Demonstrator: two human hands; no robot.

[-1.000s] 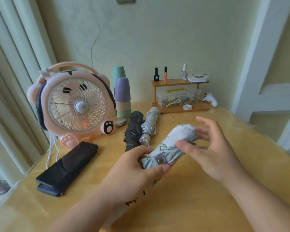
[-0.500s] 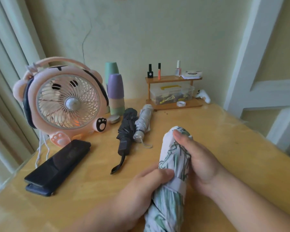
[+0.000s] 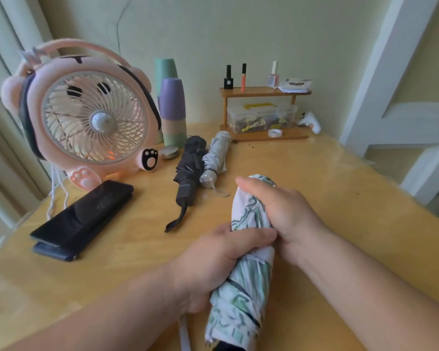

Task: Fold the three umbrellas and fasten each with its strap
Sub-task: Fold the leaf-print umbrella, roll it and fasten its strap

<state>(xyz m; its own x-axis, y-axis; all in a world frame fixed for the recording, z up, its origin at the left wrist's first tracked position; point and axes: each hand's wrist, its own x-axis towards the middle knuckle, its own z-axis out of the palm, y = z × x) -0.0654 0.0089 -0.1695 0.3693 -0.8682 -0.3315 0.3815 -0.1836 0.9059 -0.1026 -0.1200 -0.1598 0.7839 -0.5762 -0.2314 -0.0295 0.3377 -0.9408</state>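
A: Status?
B: Last umbrella, I'd say. Your left hand [image 3: 221,259] grips the patterned umbrella [image 3: 241,300] round its middle, thumb across the front; your right hand [image 3: 284,211] wraps the top end. It's over the tabletop [image 3: 340,211], close to you.
A: Is the strap closed?
B: Can't tell, your thumb covers it. The black umbrella [image 3: 190,163] and silver umbrella [image 3: 217,155] lie folded by the fan [image 3: 94,120]. Next: press the strap's fastener home, then check it holds.
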